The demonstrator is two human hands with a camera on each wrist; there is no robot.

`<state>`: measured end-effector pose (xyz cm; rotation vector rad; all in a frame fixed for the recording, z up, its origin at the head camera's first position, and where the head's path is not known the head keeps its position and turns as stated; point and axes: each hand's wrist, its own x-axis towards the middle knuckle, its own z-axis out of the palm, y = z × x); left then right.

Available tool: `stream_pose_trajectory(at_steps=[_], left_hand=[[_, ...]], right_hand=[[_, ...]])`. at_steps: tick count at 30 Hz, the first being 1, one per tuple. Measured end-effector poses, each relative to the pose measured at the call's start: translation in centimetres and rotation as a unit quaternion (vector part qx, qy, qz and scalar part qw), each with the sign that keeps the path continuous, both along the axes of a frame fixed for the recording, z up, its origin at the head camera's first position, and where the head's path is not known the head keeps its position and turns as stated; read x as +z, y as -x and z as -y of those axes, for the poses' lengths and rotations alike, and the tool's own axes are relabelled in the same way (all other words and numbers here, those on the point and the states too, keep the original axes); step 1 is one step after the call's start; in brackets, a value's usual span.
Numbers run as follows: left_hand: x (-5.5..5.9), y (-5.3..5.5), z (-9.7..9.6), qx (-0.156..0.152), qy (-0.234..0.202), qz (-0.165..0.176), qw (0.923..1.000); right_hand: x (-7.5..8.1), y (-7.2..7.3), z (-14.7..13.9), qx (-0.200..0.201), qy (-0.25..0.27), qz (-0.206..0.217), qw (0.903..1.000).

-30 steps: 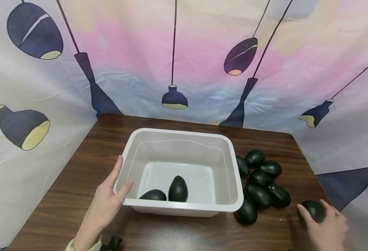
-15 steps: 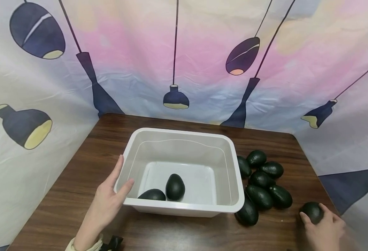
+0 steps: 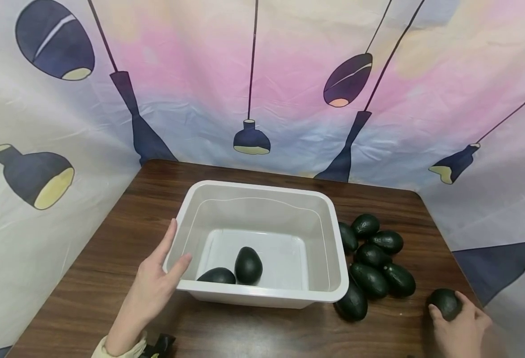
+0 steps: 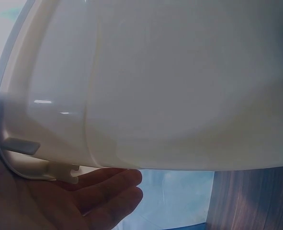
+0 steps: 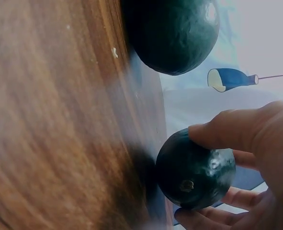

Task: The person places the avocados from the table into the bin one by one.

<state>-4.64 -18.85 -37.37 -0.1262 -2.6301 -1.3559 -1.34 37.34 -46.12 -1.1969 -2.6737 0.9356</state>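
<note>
A dark green avocado point(image 3: 444, 304) is at the table's right side. My right hand point(image 3: 464, 328) pinches it between thumb and fingers, and in the right wrist view the avocado point(image 5: 194, 170) shows its small stem scar. My left hand point(image 3: 155, 278) holds the left rim of a white plastic basin point(image 3: 262, 297), thumb over the edge. From the left wrist view, its fingers point(image 4: 117, 187) lie along the outside of the wall. Inside the basin are two avocados: one leans upright point(image 3: 248, 266), the other lies half hidden behind the front rim point(image 3: 218, 275).
Several more avocados point(image 3: 372, 255) are clustered on the brown wooden table point(image 3: 244, 333) against the basin's right side. A printed cloth point(image 3: 191, 74) with lamp drawings hangs behind and beside the table. A small black object point(image 3: 163, 343) sits by the left wrist.
The upright avocado in the basin has shifted slightly left and tilted. My right hand keeps its hold on the far right avocado, almost in place. The left hand stays on the rim.
</note>
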Motion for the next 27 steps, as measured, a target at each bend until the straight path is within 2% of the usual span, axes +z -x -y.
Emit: stream_pose_trajectory(at_steps=[9,16,20,24,27], left_hand=[[0.2,-0.1,-0.1,0.004,0.001,-0.002,1.0],[0.1,-0.2,-0.1,0.006,0.001,-0.003,1.0],[0.1,-0.2,0.0,0.008,0.005,-0.005,0.9999],[0.1,-0.2,-0.1,0.009,0.008,-0.009,0.9999],[0.1,-0.2,-0.1,0.008,0.008,-0.011,0.9999]], right_hand=[[0.5,-0.5,0.3,0.004,-0.011,-0.02,0.9997],[1.7,-0.7,0.6,0.017,-0.034,-0.065,0.9971],[2.5,-0.7,1.5,0.009,-0.045,-0.09,0.9949],[3.0,-0.9,2.4,-0.002,-0.055,-0.141,0.9885],[3.3,-0.9,3.2,-0.003,-0.053,-0.198,0.9788]])
